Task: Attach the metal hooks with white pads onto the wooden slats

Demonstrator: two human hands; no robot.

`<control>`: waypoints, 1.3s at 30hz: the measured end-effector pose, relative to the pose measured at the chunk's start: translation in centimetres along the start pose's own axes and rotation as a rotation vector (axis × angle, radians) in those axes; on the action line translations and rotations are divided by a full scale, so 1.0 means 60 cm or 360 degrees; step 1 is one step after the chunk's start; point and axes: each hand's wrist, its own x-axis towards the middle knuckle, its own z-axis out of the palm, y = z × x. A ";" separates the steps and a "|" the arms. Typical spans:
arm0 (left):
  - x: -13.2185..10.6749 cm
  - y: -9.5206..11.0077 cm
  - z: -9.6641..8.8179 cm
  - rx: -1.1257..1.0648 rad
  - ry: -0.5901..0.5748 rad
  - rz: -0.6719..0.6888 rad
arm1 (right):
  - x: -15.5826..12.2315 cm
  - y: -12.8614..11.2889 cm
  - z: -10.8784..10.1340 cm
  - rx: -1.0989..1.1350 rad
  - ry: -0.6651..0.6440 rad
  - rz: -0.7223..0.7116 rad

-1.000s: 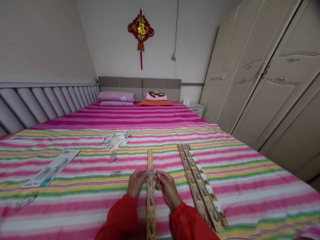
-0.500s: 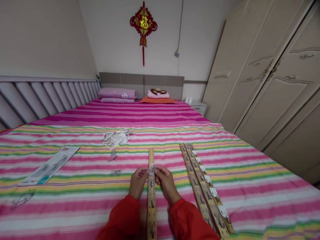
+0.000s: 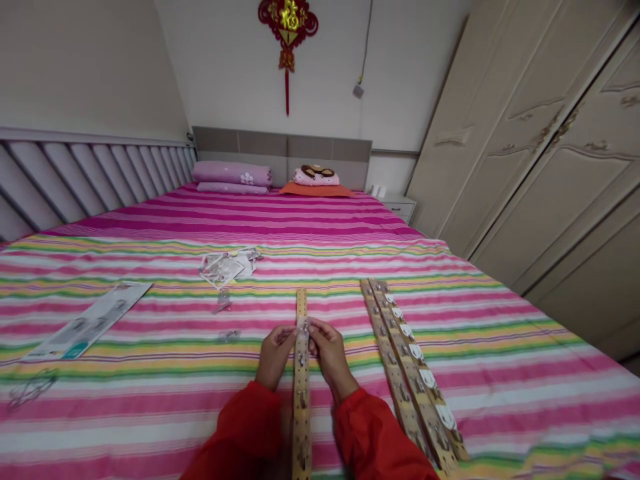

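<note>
A narrow wooden strip [image 3: 301, 419] with rows of small holes lies lengthwise in front of me, several metal hooks set along it. Over its upper part, my left hand [image 3: 274, 352] and my right hand [image 3: 330, 352] meet from either side. Both have their fingertips pinched on a small clear-backed hook [image 3: 303, 328], which is on or just above the wood; I cannot tell whether it touches. To the left lie a loose clear hook [image 3: 230, 336] and another clear piece [image 3: 223, 303].
Two more wooden strips [image 3: 383, 333] with metal hooks lie to the right, the outer one also bearing white pieces [image 3: 416, 351]. Clear packets [image 3: 223, 268] sit farther back. A long hook package [image 3: 95, 320] and a crumpled clear piece [image 3: 33, 387] lie left on the striped bedsheet [image 3: 165, 413].
The camera has tilted slightly downward, so the scene sits higher in view. Both hands stay at the same spot on the strip, with only slight finger movement.
</note>
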 end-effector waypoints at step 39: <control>0.008 -0.009 0.010 0.0014 0.0015 -0.0058 | -0.001 0.004 0.003 -0.0108 0.0120 -0.0021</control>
